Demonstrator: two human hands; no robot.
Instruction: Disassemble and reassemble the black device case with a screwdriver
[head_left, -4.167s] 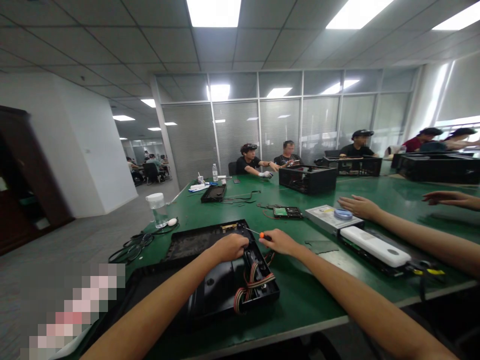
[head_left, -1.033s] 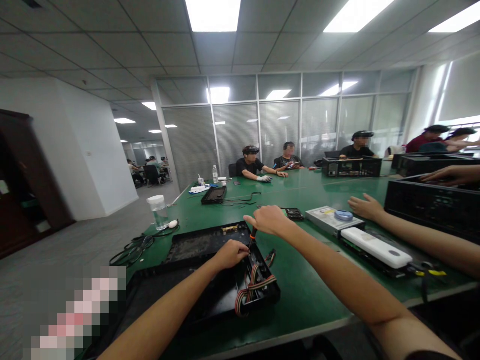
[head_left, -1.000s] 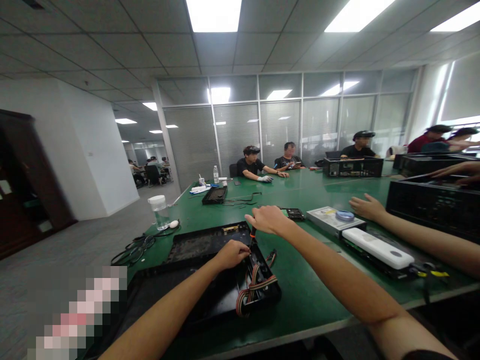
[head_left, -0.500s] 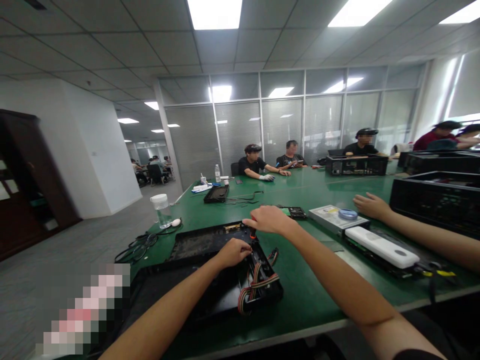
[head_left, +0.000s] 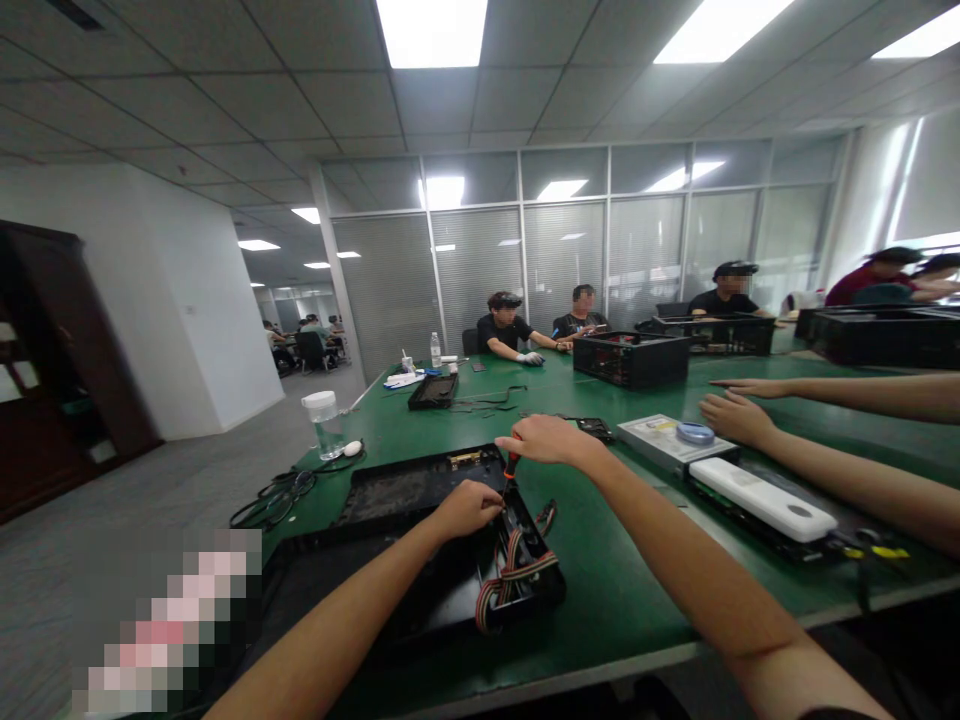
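Observation:
My right hand [head_left: 551,440] is closed around the red and black handle of a screwdriver [head_left: 511,466], held tilted with its tip down. My left hand [head_left: 469,508] is closed in a pinch beside the screwdriver's lower end; what its fingertips hold is too small to make out. Both hands are above the right side of an opened black computer case [head_left: 442,590], a shallow metal frame. Striped ribbon-like wires [head_left: 517,572] lie bunched at its near right corner. A gold-coloured metal piece [head_left: 466,460] shows on the far panel.
A clear jar [head_left: 324,425] and black cables [head_left: 281,495] are on the left. To the right are a silver drive [head_left: 667,440] with blue tape [head_left: 695,432] and a long white device [head_left: 761,495]. A co-worker's hands [head_left: 739,415] reach in there. Another black case [head_left: 630,358] stands farther back.
The black case at the right has moved left and away across the table. A co-worker's second hand has come into view. My right hand has shifted slightly, showing more of the screwdriver handle.

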